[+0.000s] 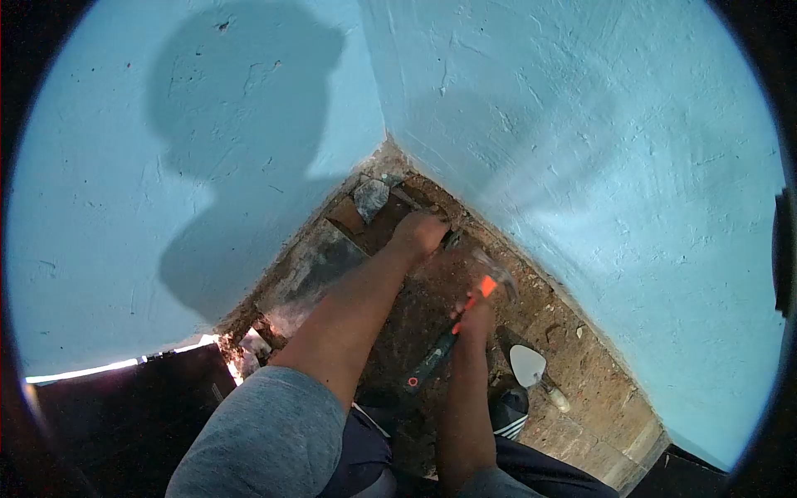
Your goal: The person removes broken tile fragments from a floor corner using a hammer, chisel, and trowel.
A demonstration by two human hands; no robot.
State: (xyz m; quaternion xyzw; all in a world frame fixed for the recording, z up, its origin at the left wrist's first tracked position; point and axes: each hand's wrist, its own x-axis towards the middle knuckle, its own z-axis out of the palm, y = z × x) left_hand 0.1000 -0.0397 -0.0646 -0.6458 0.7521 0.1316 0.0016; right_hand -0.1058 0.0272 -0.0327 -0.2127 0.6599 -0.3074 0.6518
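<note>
My left hand (423, 232) is closed low in the corner, against the dirt at the foot of the right wall. A short dark chisel-like tool (452, 239) shows at its fingers, mostly hidden. My right hand (475, 317) grips a claw hammer (432, 362) by its dark and orange handle. The hammer's metal head is blurred and sits to the lower right of my left hand. Broken, reddish-brown ground (531, 324) lies under both hands.
Blue plastered walls (581, 166) meet at the corner ahead. A trowel (528, 367) lies right of my shoe (510, 410). A grey stone (371, 199) sits in the corner. A pale slab (311, 270) lies along the left wall, with rubble (252, 344) near its lower end.
</note>
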